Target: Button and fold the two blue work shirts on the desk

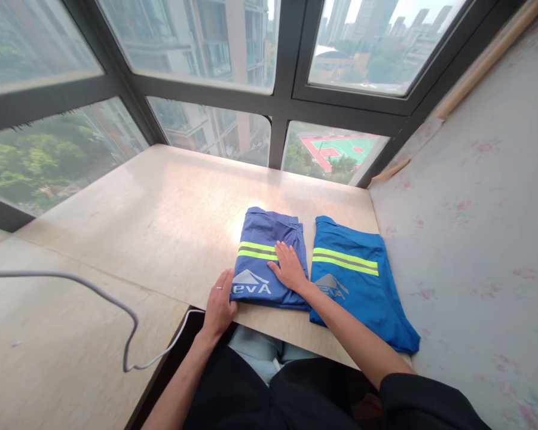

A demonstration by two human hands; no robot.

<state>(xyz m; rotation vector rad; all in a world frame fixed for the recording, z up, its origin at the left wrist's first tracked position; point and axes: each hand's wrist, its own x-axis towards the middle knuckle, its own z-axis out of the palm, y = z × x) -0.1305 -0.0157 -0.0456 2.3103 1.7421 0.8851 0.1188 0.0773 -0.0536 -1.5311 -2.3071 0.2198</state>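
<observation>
A folded purple-blue garment lies on the sill in front of me, with a yellow-and-grey reflective stripe and a silver logo whose letters look reversed. My right hand rests flat on its right half, fingers stretched out over the end of the stripe. At the garment's lower left corner, my left hand touches the side edge with extended fingers and wears a ring. Just right of it lies a second folded garment, brighter blue, with a similar stripe and logo; my right forearm passes over its lower part.
The pale sill top runs to dark-framed windows. A grey-white cable curves across the left side and over the sill edge. A flower-patterned wall bounds the right side.
</observation>
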